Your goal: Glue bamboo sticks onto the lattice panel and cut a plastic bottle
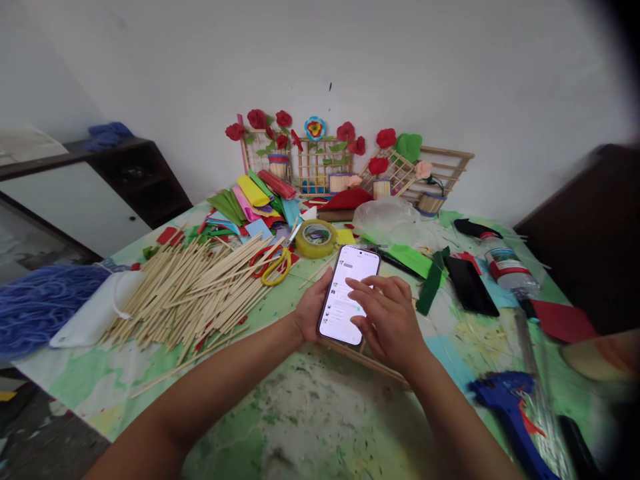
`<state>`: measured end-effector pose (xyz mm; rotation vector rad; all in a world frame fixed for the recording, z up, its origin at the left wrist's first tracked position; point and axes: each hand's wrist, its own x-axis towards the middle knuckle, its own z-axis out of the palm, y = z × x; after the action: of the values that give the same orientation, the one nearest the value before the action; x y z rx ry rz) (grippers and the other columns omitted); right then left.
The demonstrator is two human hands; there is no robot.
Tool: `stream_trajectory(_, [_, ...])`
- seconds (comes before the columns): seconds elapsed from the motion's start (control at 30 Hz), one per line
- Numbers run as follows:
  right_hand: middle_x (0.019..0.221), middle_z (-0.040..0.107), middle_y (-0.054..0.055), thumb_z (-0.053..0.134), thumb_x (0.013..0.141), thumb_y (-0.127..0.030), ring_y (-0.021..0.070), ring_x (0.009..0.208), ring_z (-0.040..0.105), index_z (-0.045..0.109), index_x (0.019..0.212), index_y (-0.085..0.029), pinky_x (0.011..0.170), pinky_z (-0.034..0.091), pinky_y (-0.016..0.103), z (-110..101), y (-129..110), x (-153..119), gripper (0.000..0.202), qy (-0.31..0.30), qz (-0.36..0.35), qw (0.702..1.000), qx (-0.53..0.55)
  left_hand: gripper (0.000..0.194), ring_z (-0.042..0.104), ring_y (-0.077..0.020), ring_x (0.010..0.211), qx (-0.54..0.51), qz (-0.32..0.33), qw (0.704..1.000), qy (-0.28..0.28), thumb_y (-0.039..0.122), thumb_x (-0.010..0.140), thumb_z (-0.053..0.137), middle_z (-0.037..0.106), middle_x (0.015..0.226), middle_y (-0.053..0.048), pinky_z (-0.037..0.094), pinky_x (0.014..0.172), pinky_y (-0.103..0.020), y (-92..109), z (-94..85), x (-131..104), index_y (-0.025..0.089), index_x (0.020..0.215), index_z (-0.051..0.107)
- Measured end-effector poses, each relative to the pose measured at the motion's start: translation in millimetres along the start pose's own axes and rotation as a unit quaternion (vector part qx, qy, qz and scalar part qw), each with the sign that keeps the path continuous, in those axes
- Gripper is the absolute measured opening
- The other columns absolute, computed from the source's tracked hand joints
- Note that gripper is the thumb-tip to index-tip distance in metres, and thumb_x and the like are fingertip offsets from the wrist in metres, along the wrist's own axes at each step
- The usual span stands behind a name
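A lit smartphone [345,327] showing a white list-like screen is held upright, tilted slightly, over the middle of the table. My left hand [313,307] grips it along its left edge and lower back. Over the right half of the screen is my right hand [393,317], fingers bent and apart, holding nothing; whether a fingertip touches the glass I cannot tell. Under the phone and my right hand lies a wooden stick frame [375,364], mostly hidden.
Left lie many thin wooden sticks [185,293], scissors [276,267] and a tape roll [316,238]. Paper flowers [345,131] on lattices line the wall. Right are a dark phone [473,285], a plastic bottle [509,265] and a blue glue gun [510,413].
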<state>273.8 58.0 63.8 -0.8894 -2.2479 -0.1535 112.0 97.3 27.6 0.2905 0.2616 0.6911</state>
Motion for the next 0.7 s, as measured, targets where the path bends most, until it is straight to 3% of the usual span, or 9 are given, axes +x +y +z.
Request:
stream_trajectory(0.33, [0.118, 0.065, 0.006, 0.051, 0.089, -0.028, 0.026, 0.102, 0.053, 0.056, 0.105, -0.019, 0.09, 0.031, 0.044, 0.2, -1.9, 1.4, 0.019, -0.005, 0.013, 1.0, -0.005, 0.065, 0.068, -0.0275, 0.087, -0.002, -0.01, 1.0, 0.005, 0.055, 0.09, 0.031, 0.069, 0.104, -0.017, 0.046, 0.083, -0.04, -1.9, 0.8, -1.9, 0.008, 0.134, 0.043])
stream_trajectory(0.57, [0.107, 0.07, 0.004, 0.052, 0.087, -0.017, 0.023, 0.095, 0.056, 0.057, 0.099, -0.02, 0.086, 0.032, 0.042, -1.2, -0.8, 2.7, 0.013, 0.064, 0.043, 0.997, -0.023, 0.058, 0.069, -0.0251, 0.079, 0.003, 0.001, 1.0, 0.025, 0.051, 0.091, 0.036, 0.071, 0.096, -0.014, 0.049, 0.078, -0.038, -3.2, -0.8, -0.6, 0.009, 0.128, 0.051])
stream_trajectory(0.7, [0.109, 0.07, 0.003, 0.051, 0.087, -0.017, 0.0231, 0.096, 0.057, 0.058, 0.1, -0.022, 0.087, 0.032, 0.042, -1.5, -0.3, 3.1, 0.015, 0.056, 0.033, 0.998, -0.017, 0.057, 0.069, -0.0252, 0.078, -0.005, -0.002, 1.0, 0.012, 0.05, 0.09, 0.038, 0.071, 0.096, -0.015, 0.049, 0.076, -0.037, -3.8, -1.2, -0.6, 0.009, 0.127, 0.052])
